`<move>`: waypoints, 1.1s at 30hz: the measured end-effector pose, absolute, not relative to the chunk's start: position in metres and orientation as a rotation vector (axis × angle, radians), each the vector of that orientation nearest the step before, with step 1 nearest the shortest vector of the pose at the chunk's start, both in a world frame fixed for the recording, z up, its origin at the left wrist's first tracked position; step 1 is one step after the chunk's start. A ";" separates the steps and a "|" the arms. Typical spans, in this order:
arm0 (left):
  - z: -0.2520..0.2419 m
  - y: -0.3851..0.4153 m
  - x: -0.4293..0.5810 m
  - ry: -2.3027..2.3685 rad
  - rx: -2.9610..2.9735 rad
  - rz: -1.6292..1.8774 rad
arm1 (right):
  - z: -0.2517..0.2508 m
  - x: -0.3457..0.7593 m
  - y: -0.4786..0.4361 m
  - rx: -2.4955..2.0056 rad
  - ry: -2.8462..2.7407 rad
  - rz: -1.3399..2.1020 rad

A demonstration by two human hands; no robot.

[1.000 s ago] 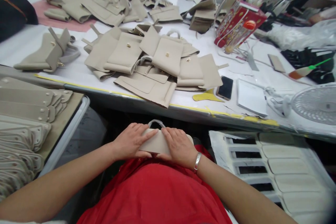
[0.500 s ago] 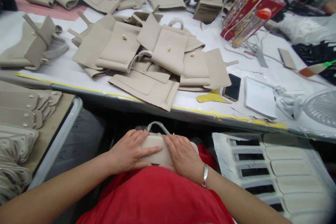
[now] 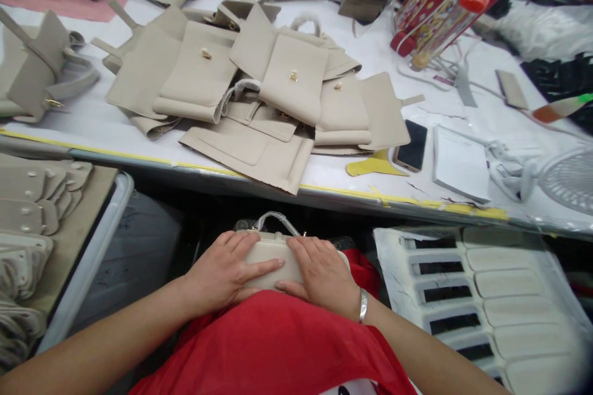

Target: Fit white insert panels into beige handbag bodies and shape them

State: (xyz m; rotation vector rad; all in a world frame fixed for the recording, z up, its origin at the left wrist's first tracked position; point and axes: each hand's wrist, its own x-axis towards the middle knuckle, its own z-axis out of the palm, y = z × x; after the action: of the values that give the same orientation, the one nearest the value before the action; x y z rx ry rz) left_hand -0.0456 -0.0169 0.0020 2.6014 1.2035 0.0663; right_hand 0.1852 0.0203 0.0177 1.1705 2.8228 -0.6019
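A beige handbag (image 3: 265,252) with a plastic-wrapped top handle (image 3: 277,217) rests at my lap, against the red cloth over my front. My left hand (image 3: 228,266) holds its left side, fingers reaching to the upper edge and one stretched across the panel. On the right side, my right hand (image 3: 319,268) grips it with fingers over the upper part and thumb on the near side. A silver bracelet (image 3: 364,306) is on my right wrist. The bag's lower part and underside are hidden by my hands and the red cloth.
Beige bag pieces with gold locks (image 3: 291,77) lie heaped on the white table (image 3: 152,147). A phone (image 3: 411,145), notepad (image 3: 461,163) and fan (image 3: 569,179) sit to the right. Beige straps (image 3: 28,216) fill a left tray; padded beige parts (image 3: 507,274) lie at right.
The view has shifted slightly, so the table's things appear a little higher and the left ones further left. Both hands stay on the handbag; the right thumb shows more clearly on its near side.
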 end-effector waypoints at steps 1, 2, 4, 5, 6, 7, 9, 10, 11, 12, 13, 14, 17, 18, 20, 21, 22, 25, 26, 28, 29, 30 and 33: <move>0.002 -0.017 -0.046 1.202 2.604 0.059 | 0.019 0.184 0.021 1.201 2.803 -0.607; 0.001 -0.017 -0.046 1.200 2.607 0.053 | 0.021 0.182 0.021 1.226 2.784 -0.610; 0.001 -0.018 -0.046 1.198 2.615 0.043 | 0.023 0.179 0.022 1.261 2.751 -0.599; 0.001 -0.018 -0.046 1.204 2.619 0.039 | 0.024 0.177 0.023 1.273 2.742 -0.591; 0.001 -0.018 -0.046 1.215 2.621 0.036 | 0.025 0.176 0.023 1.284 2.736 -0.585; 0.002 -0.018 -0.045 1.230 2.621 0.036 | 0.026 0.176 0.024 1.298 2.730 -0.578; 0.003 -0.019 -0.044 1.263 2.615 0.039 | 0.027 0.178 0.025 1.332 2.711 -0.560; 0.003 -0.019 -0.044 1.275 2.610 0.044 | 0.028 0.181 0.026 1.359 2.693 -0.547; 0.004 -0.019 -0.044 1.282 2.604 0.049 | 0.028 0.186 0.027 1.393 2.666 -0.535; 0.004 -0.020 -0.043 1.285 2.597 0.055 | 0.028 0.192 0.028 1.434 2.634 -0.533; 0.003 -0.020 -0.043 1.293 2.587 0.065 | 0.028 0.199 0.028 1.476 2.602 -0.549; 0.003 -0.020 -0.043 1.304 2.576 0.080 | 0.028 0.206 0.028 1.513 2.576 -0.589; 0.000 -0.022 -0.041 1.358 2.544 0.137 | 0.025 0.227 0.027 1.595 2.545 -0.811; 0.000 -0.022 -0.040 1.375 2.536 0.159 | 0.024 0.232 0.026 1.611 2.544 -0.889; 0.000 -0.021 -0.038 1.389 2.509 0.182 | 0.021 0.237 0.025 1.631 2.546 -0.999; 0.001 -0.020 -0.037 1.391 2.487 0.182 | 0.020 0.238 0.025 1.637 2.547 -1.032; 0.002 -0.018 -0.036 1.393 2.458 0.171 | 0.018 0.238 0.026 1.639 2.548 -1.053; 0.006 -0.012 -0.033 1.411 2.373 0.116 | 0.017 0.238 0.027 1.648 2.562 -1.081; 0.008 -0.010 -0.032 1.421 2.353 0.102 | 0.018 0.238 0.026 1.657 2.567 -1.082; 0.012 -0.009 -0.027 1.452 2.332 0.082 | 0.022 0.238 0.023 1.692 2.569 -1.081; 0.013 -0.010 -0.022 1.465 2.332 0.079 | 0.024 0.239 0.020 1.719 2.563 -1.081; 0.013 -0.010 -0.017 1.482 2.342 0.083 | 0.026 0.239 0.018 1.751 2.552 -1.089; 0.002 -0.006 0.007 1.451 2.449 0.132 | 0.025 0.240 0.016 1.855 2.495 -1.139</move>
State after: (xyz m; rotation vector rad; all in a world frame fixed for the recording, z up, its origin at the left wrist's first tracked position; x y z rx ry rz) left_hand 0.0074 -0.0062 0.0025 2.4486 1.4507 0.1320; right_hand 0.2397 0.0164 0.0246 1.8555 2.4945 -1.1388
